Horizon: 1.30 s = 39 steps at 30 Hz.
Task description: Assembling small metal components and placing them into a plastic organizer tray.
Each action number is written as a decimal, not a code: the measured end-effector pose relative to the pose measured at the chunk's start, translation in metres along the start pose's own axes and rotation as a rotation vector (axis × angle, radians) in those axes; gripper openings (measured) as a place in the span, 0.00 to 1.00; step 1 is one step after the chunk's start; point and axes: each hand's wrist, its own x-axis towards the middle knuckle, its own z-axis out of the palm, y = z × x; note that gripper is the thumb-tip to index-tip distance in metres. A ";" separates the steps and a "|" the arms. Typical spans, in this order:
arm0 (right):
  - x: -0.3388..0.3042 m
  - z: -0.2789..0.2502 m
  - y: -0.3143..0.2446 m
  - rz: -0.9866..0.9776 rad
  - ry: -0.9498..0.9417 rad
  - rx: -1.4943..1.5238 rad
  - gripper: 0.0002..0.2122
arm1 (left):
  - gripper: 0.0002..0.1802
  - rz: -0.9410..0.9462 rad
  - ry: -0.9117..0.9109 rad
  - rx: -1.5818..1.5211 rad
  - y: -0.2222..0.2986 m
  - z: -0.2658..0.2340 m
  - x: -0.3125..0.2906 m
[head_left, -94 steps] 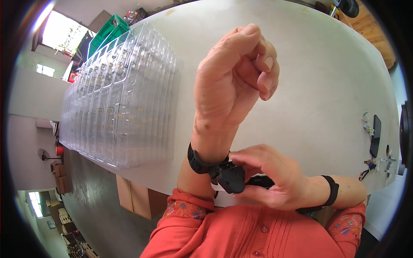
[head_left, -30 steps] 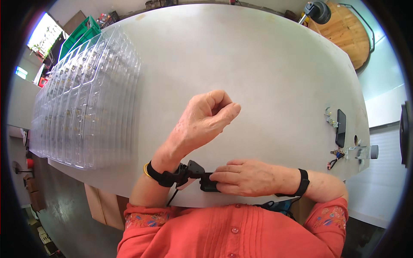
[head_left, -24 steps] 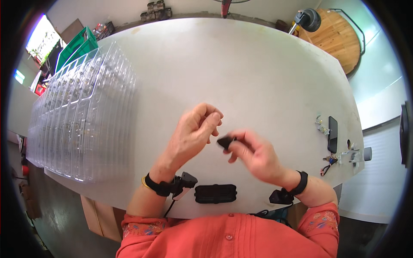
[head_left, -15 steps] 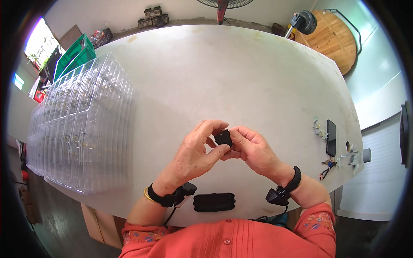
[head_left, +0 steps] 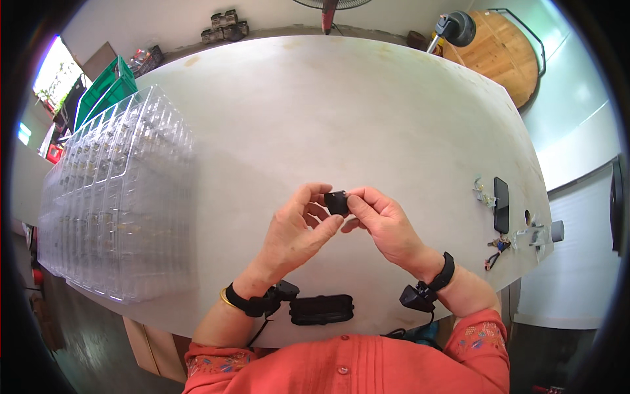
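A small black, squarish piece point(head_left: 336, 203) is held above the white table, between my two hands; its exact kind is too small to make out. My right hand point(head_left: 387, 220) pinches its right side between thumb and fingers. From the left, my left hand point(head_left: 292, 226) curves around it, with the index fingertip at its upper left corner and the thumb tip at its lower edge. Both wrists carry black straps with small black devices. Below the hands, near the front edge of the table, lies a black oblong tray-like case point(head_left: 321, 309).
Tall stacked clear plastic trays point(head_left: 125, 203) stand at the left of the white table point(head_left: 354, 111), with a green crate point(head_left: 105, 92) behind. On the right lie a black phone point(head_left: 501, 205), keys point(head_left: 499, 244), small clear packets point(head_left: 484, 194) and a clear bottle point(head_left: 535, 234).
The black piece has been turned and tilted, so another face shows. My left fingers have opened slightly around it. The whole view has shifted a little.
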 end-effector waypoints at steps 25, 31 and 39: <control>0.016 0.015 -0.020 -0.215 0.070 0.007 0.12 | 0.25 -0.122 -0.488 -0.055 0.054 0.022 -0.032; 0.007 0.038 -0.033 -0.365 -0.041 -0.092 0.10 | 0.26 -0.089 -0.708 0.046 0.048 0.028 -0.043; 0.012 0.048 -0.031 -0.551 -0.032 -0.240 0.07 | 0.28 -0.099 -0.725 0.002 0.051 0.034 -0.050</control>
